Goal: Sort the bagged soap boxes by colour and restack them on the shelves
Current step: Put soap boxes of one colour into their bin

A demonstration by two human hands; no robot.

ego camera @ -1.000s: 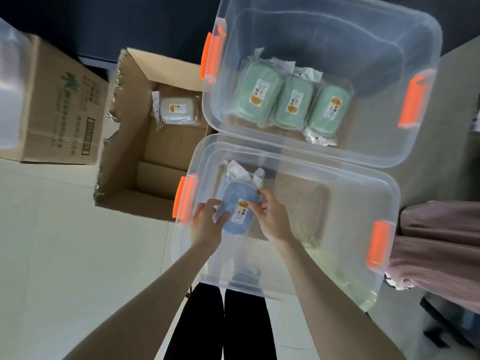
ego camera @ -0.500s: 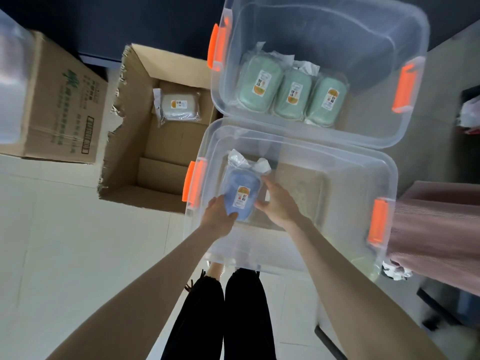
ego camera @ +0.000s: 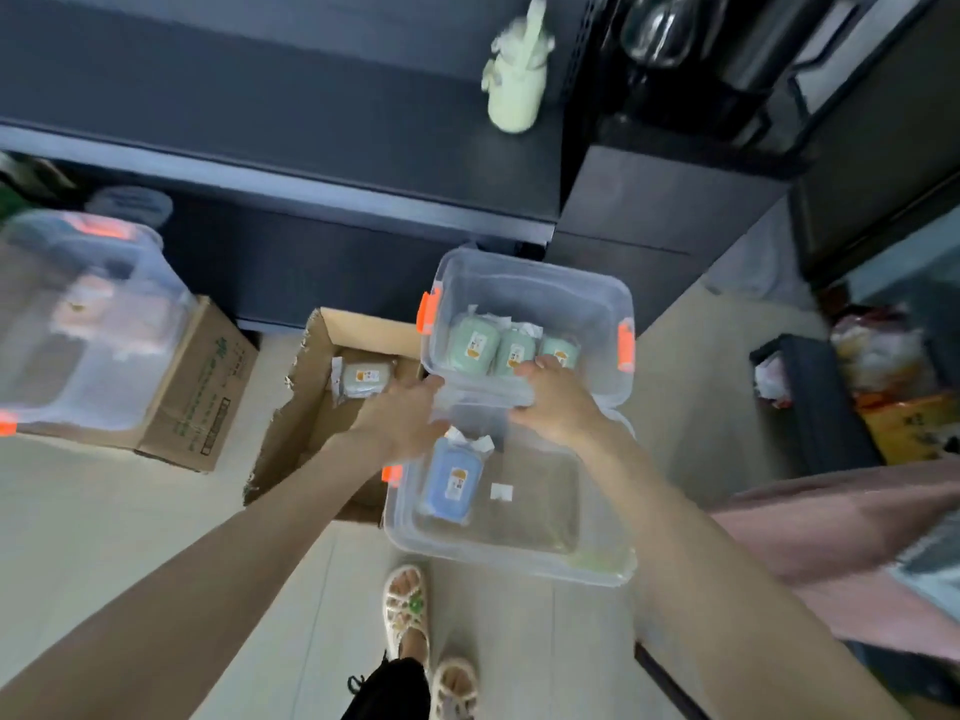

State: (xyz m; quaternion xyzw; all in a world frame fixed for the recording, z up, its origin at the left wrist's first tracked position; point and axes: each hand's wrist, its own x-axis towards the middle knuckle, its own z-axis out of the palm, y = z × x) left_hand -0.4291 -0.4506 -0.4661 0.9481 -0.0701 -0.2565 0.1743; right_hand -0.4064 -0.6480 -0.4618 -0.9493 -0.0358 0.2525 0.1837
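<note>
Your left hand (ego camera: 400, 420): at far bin's (ego camera: 571, 298) near rim, grip blurred, cannot tell | right hand (ego camera: 558, 402): grip curled over that rim | blue soap box (ego camera: 451, 480): lying in near bin (ego camera: 519, 558) | green soap boxes (ego camera: 511, 350): in far bin

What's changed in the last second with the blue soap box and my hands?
Both hands let go of the blue soap box, which now lies in the near bin. The left hand and right hand moved forward to the near rim of the far bin. Green soap boxes stayed put.
</note>
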